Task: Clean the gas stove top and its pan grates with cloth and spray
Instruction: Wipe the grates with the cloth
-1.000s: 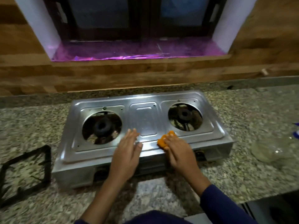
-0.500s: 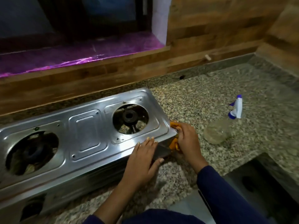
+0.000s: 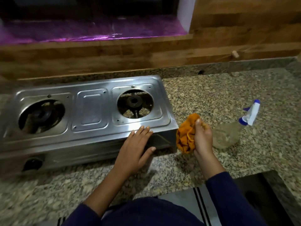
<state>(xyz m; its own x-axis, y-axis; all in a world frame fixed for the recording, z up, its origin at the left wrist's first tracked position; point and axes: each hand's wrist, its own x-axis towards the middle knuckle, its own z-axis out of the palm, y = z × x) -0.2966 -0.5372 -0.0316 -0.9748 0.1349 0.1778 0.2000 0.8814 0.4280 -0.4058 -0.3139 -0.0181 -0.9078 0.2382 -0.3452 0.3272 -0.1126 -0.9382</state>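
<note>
A two-burner steel gas stove (image 3: 91,111) sits on the granite counter (image 3: 211,95) with both pan grates off and its burners bare. My left hand (image 3: 138,145) lies flat with straight fingers on the stove's front right edge. Just off the stove's right end, my right hand (image 3: 202,137) grips a bunched orange cloth (image 3: 185,136) above the counter. A clear spray bottle (image 3: 228,134) with a blue and white trigger head (image 3: 250,116) lies on its side right of that hand. No grate is in view.
A wooden wall and a purple-lit window sill (image 3: 91,33) run behind the stove. The counter's front edge drops away at the lower right (image 3: 254,170). A small hole (image 3: 201,72) marks the counter's back strip.
My right hand has lifted the cloth off the stove's right corner and now holds it bunched beside the stove. My left hand has stayed on the front edge. The view has shifted left.
</note>
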